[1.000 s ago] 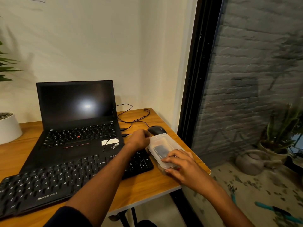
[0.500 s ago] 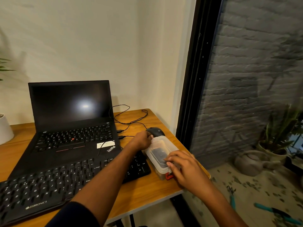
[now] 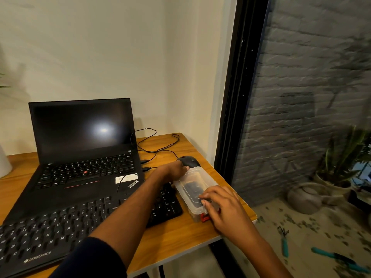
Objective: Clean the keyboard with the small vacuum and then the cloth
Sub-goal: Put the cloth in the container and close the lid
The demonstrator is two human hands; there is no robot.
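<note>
Starting on your left, the long black keyboard [image 3: 80, 223] sits along the near edge of the light wooden desk [image 3: 180, 237], right in front of the open black laptop [image 3: 84, 157] — its screen is dark. Your left hand [image 3: 174, 171] reaches across the keyboard's right end and curls around the far end of the clear lidded plastic box [image 3: 194, 189], just beside the black mouse [image 3: 188, 161]. Something dark lies inside the box, can't really tell what. Your right hand [image 3: 222, 207] rests on the near end of the lid, fingertips [image 3: 203, 201] pressing at its edge — a red clip [image 3: 204, 218] peeks out below them.
</note>
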